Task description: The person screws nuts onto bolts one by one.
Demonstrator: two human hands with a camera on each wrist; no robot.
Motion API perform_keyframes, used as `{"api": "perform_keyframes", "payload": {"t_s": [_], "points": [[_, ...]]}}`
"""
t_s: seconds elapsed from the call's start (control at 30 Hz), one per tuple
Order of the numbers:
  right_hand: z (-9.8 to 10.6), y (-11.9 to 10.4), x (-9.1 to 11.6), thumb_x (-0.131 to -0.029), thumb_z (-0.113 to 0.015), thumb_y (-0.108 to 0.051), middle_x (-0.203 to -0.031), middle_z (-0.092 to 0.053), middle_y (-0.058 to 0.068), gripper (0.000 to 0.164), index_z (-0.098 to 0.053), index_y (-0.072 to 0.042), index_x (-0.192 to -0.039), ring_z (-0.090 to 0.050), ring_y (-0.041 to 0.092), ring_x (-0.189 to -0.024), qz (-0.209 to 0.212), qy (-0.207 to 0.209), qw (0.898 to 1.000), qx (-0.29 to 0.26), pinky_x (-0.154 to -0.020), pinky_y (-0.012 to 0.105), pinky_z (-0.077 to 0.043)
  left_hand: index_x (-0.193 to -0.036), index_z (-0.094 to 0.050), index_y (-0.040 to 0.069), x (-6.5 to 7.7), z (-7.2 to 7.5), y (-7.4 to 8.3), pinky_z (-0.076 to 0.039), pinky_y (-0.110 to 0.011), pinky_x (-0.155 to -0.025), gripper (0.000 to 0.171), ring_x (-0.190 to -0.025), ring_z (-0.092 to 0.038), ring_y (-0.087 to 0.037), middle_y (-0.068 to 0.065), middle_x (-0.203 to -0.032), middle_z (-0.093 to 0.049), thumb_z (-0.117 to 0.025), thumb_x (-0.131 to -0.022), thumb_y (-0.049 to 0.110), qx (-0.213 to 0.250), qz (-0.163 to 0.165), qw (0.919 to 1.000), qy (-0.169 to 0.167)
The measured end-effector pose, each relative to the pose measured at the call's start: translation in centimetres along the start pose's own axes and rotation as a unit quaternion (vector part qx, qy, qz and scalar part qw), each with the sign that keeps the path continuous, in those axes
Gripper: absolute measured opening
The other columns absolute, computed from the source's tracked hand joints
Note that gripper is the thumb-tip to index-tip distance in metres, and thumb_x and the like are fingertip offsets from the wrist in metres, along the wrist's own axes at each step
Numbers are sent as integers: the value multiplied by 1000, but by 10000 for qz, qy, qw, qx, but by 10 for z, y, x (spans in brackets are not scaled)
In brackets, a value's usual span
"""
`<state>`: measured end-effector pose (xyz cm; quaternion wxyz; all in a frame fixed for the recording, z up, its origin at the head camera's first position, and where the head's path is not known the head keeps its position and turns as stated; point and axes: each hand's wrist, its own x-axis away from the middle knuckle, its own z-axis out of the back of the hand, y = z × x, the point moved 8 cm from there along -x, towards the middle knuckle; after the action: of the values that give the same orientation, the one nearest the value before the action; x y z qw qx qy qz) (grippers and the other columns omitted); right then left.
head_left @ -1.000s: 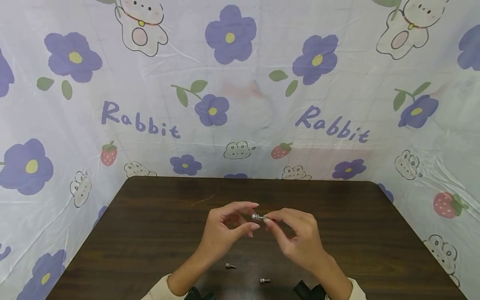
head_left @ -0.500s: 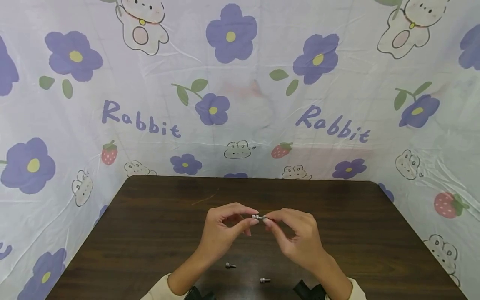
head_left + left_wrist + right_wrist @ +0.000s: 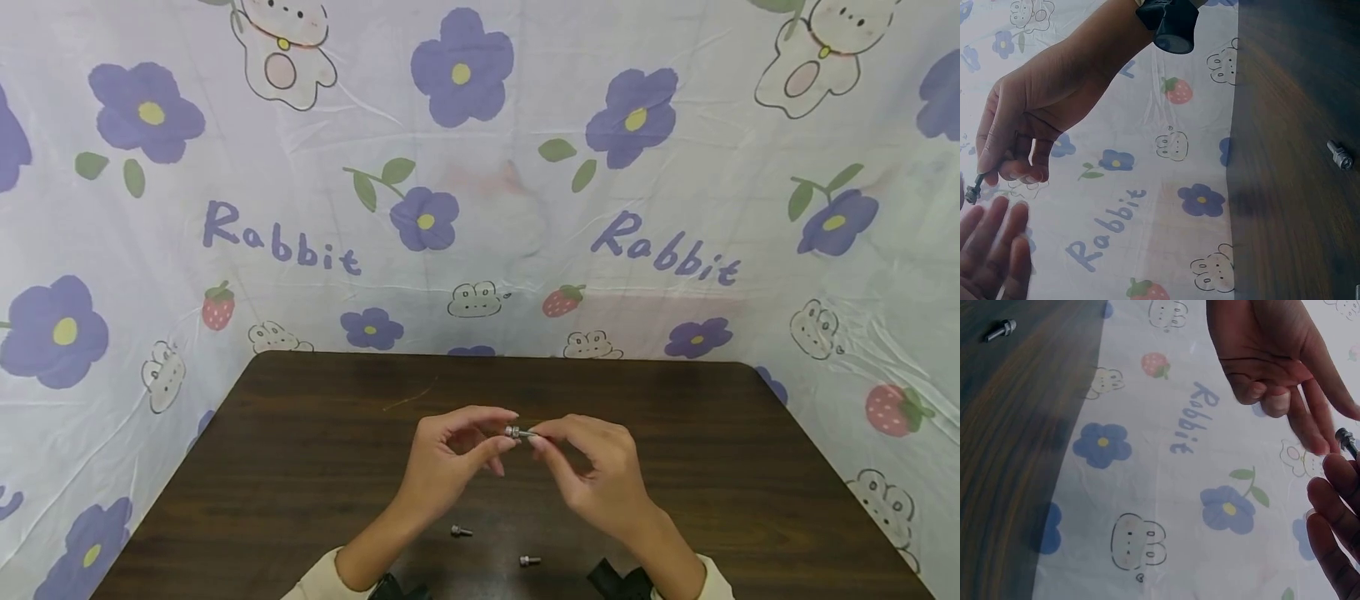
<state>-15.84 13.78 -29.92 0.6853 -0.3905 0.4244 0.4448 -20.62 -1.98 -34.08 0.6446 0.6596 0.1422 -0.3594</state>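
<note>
In the head view my right hand [image 3: 600, 467] pinches a small metal bolt [image 3: 513, 432] by its shank between thumb and index finger. The bolt lies nearly level above the table, its head end toward my left hand [image 3: 442, 458]. My left thumb and index finger stand apart around that head end. In the left wrist view the bolt [image 3: 972, 192] hangs from the right fingertips, with the left fingers spread just below. Two more bolts, one [image 3: 461, 531] between the forearms and another [image 3: 529, 561] nearer the front, lie on the table.
The dark wood table [image 3: 337, 467] runs back to a patterned cloth [image 3: 480, 233] that hangs behind it and along both sides. A thin stray thread [image 3: 411, 398] lies toward the back. Black wrist straps [image 3: 618, 579] show at the lower edge.
My left thumb and index finger close in on the bolt's head end half a second ago, then part again now. The right hand keeps its pinch almost in place; the table bolts stay put.
</note>
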Motion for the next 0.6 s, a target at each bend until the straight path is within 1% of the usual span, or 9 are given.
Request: {"api": "perform_keyframes", "payload": {"t_s": [0.1,0.2,0.33,0.43,0.6], "points": [[1,1,0,-103,-63,-22,-70,-68,0,26,-71,-3,-89,-65,11,-59,-17,3,10000,20,-58,20,-54,-117,-74,6,0,1,4,-52,-30,-46,32,-56,-68,-15,-8,-99,-76,-80,-85,0,-152,-270,9995,39],[1,1,1,-103,-63,-22,-70,-68,0,25,-71,-3,-89,-65,11,-59,3,-8,10000,5,-58,20,-55,-114,-75,4,1,1,7,-52,-29,-46,30,-57,-69,-14,-9,-99,-76,-80,-85,-1,-193,-450,9988,26],[-1,1,2,-102,-64,-22,-71,-69,0,24,-71,-3,-90,-65,11,-60,20,-36,10000,-34,-59,20,-55,-108,-76,3,1,0,7,-54,-28,-49,23,-58,-69,-15,-9,-92,-76,-78,-86,-3,-136,-459,9988,28],[-2,0,2,-103,-64,-22,-71,-68,0,24,-71,-3,-90,-65,11,-60,14,-45,10000,-48,-59,21,-55,-106,-77,2,1,1,5,-56,-30,-49,21,-58,-69,-16,-8,-87,-76,-77,-86,-4,-129,-429,9990,53],[-3,0,1,-102,-64,-22,-71,-68,0,23,-71,-3,-90,-65,11,-60,10,-48,10000,-77,-59,21,-55,-102,-77,4,0,1,3,-57,-34,-49,14,-55,-67,-16,-9,-84,-75,-77,-89,1,-122,-250,9996,66]]}}
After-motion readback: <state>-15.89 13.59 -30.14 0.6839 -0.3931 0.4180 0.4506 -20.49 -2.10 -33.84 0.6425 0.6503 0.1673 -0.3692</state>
